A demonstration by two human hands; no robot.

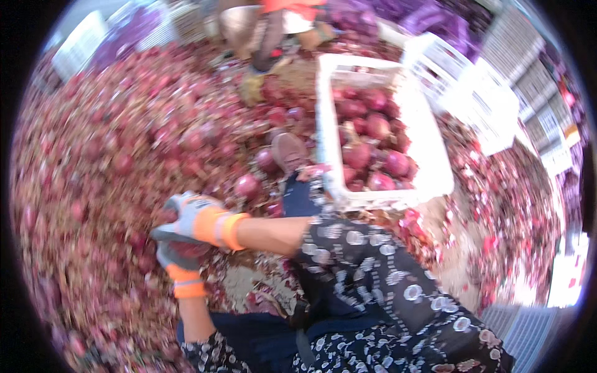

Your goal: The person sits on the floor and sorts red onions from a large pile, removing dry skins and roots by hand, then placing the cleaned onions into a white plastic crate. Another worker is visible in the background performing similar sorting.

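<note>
My left hand [179,268], in a grey-and-orange work glove, holds a red onion [192,249]. Just above it, my right hand [189,221] wears a matching glove and overlaps the left. Another red onion [168,215] shows between its thumb and fingers, though motion blurs the grip. Both hands are over the near edge of a large heap of red onions [107,154] with dry skins. A loose red onion [247,186] lies to the right of my hands. Farther right, a white plastic crate [329,126] holds several red onions [358,155].
Beside my shoe [290,151], the crate borders my leg. More white crates [480,107] stand at right. Across the heap, another person's gloved hand [252,88] reaches towards the onions. Purple mesh sacks [433,23] lie behind. Onion skins [508,196] litter the ground.
</note>
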